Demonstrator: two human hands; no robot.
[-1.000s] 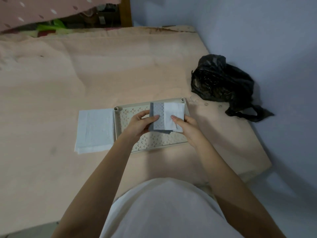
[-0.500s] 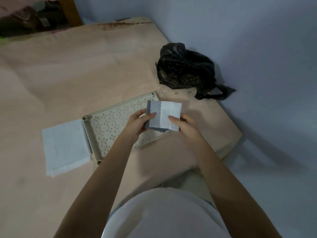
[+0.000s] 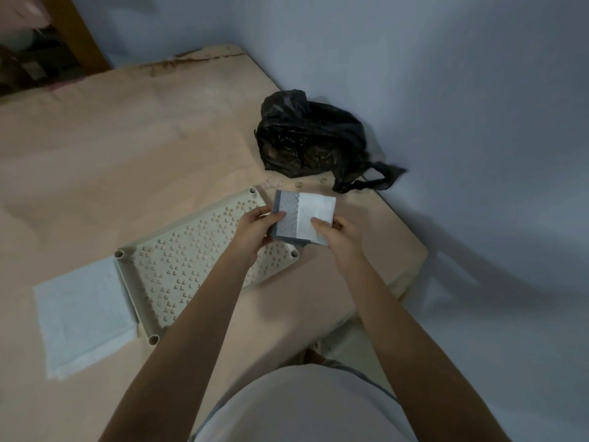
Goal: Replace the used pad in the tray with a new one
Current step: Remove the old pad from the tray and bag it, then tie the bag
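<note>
used pad: folded small, pinched by left hand and right hand, likely for binning
bag: parked at 1 o'clock
tray: emptied, new pad waiting at 9 o'clock

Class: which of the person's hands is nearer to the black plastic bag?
Right. The right hand holds the folded pad just below the black plastic bag; the left hand grips the pad's other side, farther away.

Flat pad left of tray

Single head-worn view, steeply downward, close above both forearms and bed corner.
</note>
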